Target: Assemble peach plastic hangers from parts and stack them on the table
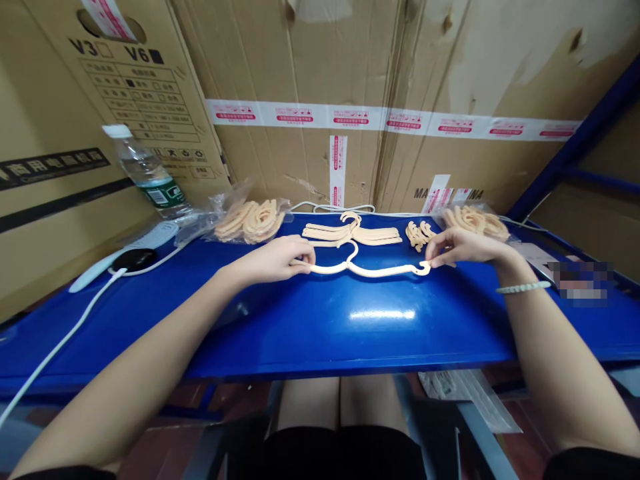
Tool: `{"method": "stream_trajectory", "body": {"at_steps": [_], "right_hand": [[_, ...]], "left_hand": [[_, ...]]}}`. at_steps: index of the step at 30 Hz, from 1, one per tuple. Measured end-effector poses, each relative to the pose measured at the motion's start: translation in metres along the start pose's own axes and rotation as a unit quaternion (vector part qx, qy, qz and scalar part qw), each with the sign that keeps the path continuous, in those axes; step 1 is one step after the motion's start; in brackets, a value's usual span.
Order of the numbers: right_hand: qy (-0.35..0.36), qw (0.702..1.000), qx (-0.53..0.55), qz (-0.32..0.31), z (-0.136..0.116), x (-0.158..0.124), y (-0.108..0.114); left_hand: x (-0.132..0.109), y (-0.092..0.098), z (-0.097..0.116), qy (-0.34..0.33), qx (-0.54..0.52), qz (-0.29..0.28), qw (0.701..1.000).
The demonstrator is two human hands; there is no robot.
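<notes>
A beige plastic clothes hanger [380, 272] lies spread across the blue tabletop in front of me, its hook pointing away. My left hand [280, 259] is closed around the end of its left arm. At the tip of the right arm sits a small beige hook piece [424, 269], pinched by the fingers of my right hand [457, 247]; whether it is joined to the tip I cannot tell. Just behind lies a stack of beige hangers [377, 235]. Close to my right fingers is a small pile of beige hook pieces [419, 233].
Clear bags with beige parts lie at the left [255, 221] and right [473, 219]. A water bottle [155, 183], a pale blue long object [135, 247], a black oval device [134, 261] and white cable [75, 327] occupy the left. Cardboard [300, 160] stands behind; a phone-like object [540, 260] lies right.
</notes>
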State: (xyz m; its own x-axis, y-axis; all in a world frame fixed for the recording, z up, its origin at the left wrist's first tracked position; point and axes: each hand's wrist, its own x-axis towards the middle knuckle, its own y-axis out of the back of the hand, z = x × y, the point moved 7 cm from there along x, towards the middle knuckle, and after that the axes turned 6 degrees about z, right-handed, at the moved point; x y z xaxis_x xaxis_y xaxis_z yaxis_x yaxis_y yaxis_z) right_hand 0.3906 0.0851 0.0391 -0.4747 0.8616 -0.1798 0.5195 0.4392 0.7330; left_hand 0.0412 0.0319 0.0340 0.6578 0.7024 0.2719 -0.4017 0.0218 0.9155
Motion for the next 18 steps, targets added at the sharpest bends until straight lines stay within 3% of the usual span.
{"method": "stream_trajectory", "body": {"at_steps": [2, 5, 13, 18], "right_hand": [[-0.005, 0.999, -0.027, -0.034, 0.002, 0.002, -0.009], [-0.008, 0.998, -0.062, -0.029, 0.007, 0.006, -0.012], [-0.002, 0.994, -0.108, 0.006, 0.002, 0.010, -0.011], [-0.002, 0.992, -0.124, 0.013, -0.001, 0.010, -0.014]], "left_hand": [[0.000, -0.007, 0.000, 0.012, -0.010, -0.032, 0.999], [0.000, -0.012, -0.001, 0.024, -0.020, -0.049, 0.998], [0.002, -0.013, -0.011, 0.012, -0.021, -0.014, 1.000], [0.002, -0.012, -0.015, 0.022, -0.046, -0.022, 0.998]]}}
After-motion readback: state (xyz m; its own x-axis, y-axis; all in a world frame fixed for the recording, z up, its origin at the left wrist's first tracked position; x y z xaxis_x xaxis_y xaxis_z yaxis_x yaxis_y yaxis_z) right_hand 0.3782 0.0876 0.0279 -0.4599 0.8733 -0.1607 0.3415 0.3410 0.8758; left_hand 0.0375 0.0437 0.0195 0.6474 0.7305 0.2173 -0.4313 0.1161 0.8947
